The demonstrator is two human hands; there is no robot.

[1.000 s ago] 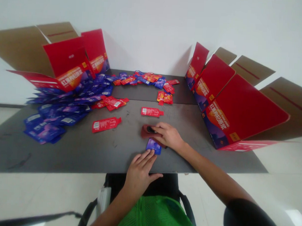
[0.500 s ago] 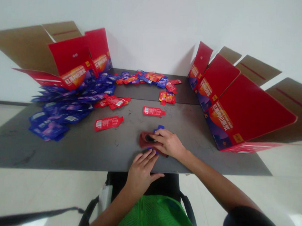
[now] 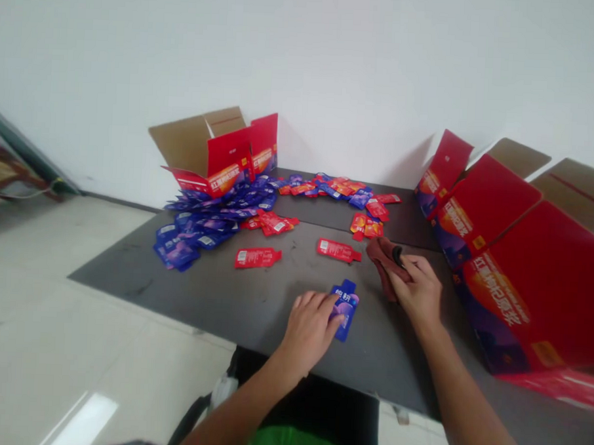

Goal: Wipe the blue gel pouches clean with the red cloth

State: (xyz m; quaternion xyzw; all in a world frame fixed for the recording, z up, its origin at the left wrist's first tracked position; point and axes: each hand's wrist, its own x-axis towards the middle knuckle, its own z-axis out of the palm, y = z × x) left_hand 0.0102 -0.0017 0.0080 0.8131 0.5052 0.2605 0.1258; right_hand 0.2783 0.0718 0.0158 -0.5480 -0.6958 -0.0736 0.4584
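Note:
My left hand (image 3: 309,331) has its thumb and fingers at the left edge of a blue pouch (image 3: 345,310), which is spout end away from me near the table's front. The fingers are closed on that edge, thumb on the printed face. Off to the right, my right hand (image 3: 422,290) is closed round a crumpled brown cloth (image 3: 384,262). A small black piece (image 3: 397,255) shows in its folds; its kind I cannot make out. One red pouch (image 3: 338,250) lies just left of the cloth, and another red pouch (image 3: 257,257) lies farther left.
A heap of blue pouches (image 3: 213,219) spreads before an open red carton (image 3: 229,160) at the left. Mixed red and blue pouches (image 3: 328,186) line the table's back. Large open red cartons (image 3: 501,277) stand along the right side of the grey table (image 3: 214,304).
My right hand has lifted the cloth off the blue pouch and moved right, uncovering it. My left hand has shifted onto the pouch's left edge. The view has swung left.

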